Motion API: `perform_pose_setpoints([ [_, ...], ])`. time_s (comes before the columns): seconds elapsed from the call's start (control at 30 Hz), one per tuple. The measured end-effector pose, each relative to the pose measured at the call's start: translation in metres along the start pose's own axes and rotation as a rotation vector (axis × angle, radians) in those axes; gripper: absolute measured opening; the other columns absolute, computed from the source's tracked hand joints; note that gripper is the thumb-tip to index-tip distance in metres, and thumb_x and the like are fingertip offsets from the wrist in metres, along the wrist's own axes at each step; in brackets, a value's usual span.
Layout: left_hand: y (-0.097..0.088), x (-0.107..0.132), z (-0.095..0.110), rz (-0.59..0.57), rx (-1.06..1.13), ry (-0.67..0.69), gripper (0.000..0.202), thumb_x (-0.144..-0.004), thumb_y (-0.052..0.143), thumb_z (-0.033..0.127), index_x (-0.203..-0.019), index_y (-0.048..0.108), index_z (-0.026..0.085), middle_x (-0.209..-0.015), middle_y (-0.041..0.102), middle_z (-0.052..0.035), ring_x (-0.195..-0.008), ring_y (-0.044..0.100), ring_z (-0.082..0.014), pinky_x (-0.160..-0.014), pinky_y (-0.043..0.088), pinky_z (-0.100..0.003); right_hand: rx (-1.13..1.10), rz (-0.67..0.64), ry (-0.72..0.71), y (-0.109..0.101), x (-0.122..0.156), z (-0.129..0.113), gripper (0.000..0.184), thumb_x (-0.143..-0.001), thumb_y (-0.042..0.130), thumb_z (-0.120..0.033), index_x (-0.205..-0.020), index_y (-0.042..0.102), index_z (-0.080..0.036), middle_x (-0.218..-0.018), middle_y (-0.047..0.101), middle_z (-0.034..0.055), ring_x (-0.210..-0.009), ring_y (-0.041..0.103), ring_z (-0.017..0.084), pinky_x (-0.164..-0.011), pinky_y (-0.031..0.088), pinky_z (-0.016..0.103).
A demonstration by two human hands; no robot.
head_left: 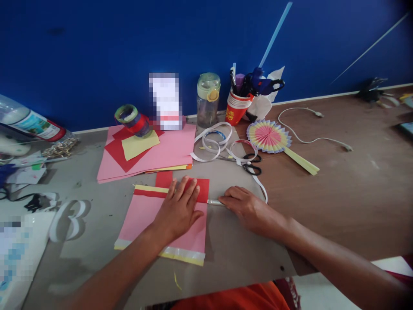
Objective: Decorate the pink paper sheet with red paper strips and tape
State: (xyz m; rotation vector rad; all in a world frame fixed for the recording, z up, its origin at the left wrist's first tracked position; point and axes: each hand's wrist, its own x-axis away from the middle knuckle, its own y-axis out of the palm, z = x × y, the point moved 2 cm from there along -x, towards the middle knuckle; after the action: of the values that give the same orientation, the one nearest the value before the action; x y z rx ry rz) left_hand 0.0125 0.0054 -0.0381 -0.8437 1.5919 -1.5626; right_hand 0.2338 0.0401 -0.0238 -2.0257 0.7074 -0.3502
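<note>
My left hand (177, 211) lies flat with its fingers outstretched, pressing on a red paper sheet (202, 190) and the pink paper (138, 219) below it. Yellow edges and a clear, shiny strip (185, 252) show along the pink paper. At the right edge of the red sheet, my right hand (247, 209) is closed on a slim silver craft knife (215, 202). Its tip reaches the paper's edge; the handle is mostly hidden in my fingers. A red paper piece (164, 178) sticks out behind the stack.
Behind are pink sheets (106, 165), a tape roll (129, 118), a bottle (208, 105) and a red cup of tools (237, 107). Black-handled scissors (251, 168) lie among white tape loops (206, 144). A paper rosette fan (269, 135) and white cable (300, 140) lie right.
</note>
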Motion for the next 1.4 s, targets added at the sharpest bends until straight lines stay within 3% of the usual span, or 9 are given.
perform_pose_setpoints([
  [0.23, 0.004, 0.002, 0.000, -0.027, -0.001, -0.008, 0.057, -0.091, 0.044, 0.049, -0.136, 0.046, 0.014, -0.149, 0.038, -0.0116, -0.140, 0.026, -0.0373, -0.113, 0.019, -0.060, 0.048, 0.026, -0.026, 0.002, 0.002, -0.001, 0.027, -0.091, 0.041, -0.005, -0.104, 0.063, -0.012, -0.087, 0.054, 0.0089, -0.080, 0.049, 0.018, -0.077, 0.042, 0.030],
  [0.43, 0.010, 0.006, 0.000, -0.050, 0.014, 0.005, 0.065, -0.093, 0.039, 0.050, -0.142, 0.036, 0.008, -0.153, 0.028, -0.0150, -0.143, 0.019, -0.0306, -0.115, 0.021, -0.049, 0.089, 0.042, -0.038, 0.007, 0.004, 0.001, 0.026, -0.091, 0.041, -0.006, -0.103, 0.063, -0.012, -0.087, 0.054, 0.0089, -0.080, 0.048, 0.019, -0.077, 0.042, 0.031],
  [0.77, 0.013, 0.006, -0.001, -0.043, 0.015, 0.010, 0.069, -0.093, 0.034, 0.055, -0.143, 0.034, 0.007, -0.154, 0.026, -0.0157, -0.143, 0.019, -0.0306, -0.115, 0.020, -0.046, 0.019, 0.039, -0.024, 0.007, 0.008, -0.002, 0.026, -0.090, 0.039, -0.003, -0.099, 0.061, -0.013, -0.085, 0.053, 0.0076, -0.077, 0.047, 0.018, -0.073, 0.043, 0.031],
  [1.4, 0.009, 0.009, 0.002, 0.014, 0.033, 0.050, 0.055, -0.093, 0.041, 0.043, -0.136, 0.044, 0.009, -0.146, 0.040, -0.0177, -0.140, 0.028, -0.0313, -0.115, 0.019, -0.053, -0.057, -0.015, 0.041, 0.000, -0.002, -0.010, 0.024, -0.088, 0.040, -0.002, -0.090, 0.062, -0.012, -0.080, 0.051, 0.0066, -0.073, 0.047, 0.017, -0.069, 0.043, 0.030],
])
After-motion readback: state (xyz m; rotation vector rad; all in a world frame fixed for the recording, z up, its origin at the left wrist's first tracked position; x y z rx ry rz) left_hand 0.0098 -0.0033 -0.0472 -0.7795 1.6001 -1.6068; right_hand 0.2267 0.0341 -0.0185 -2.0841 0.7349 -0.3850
